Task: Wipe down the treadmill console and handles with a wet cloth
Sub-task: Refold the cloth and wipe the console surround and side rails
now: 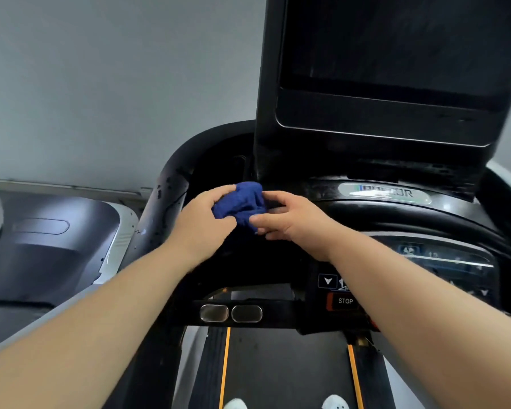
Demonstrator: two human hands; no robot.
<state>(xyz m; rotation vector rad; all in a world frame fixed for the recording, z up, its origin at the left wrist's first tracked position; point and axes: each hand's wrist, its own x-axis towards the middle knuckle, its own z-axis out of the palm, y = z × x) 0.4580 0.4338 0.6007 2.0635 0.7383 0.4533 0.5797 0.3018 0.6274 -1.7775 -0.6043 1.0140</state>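
A bunched-up blue cloth is held in front of the black treadmill console, near the base of the screen post. My left hand grips its left side with curled fingers. My right hand pinches its right side between thumb and fingers. The dark screen rises above on the right. The curved black handle arcs off to the left of the cloth. The control panel with a STOP button lies under my right forearm.
Two metal pulse sensors sit on the crossbar below my hands. The belt with orange lines runs underneath, with white shoe tips at the bottom edge. Another treadmill's hood stands to the left by a grey wall.
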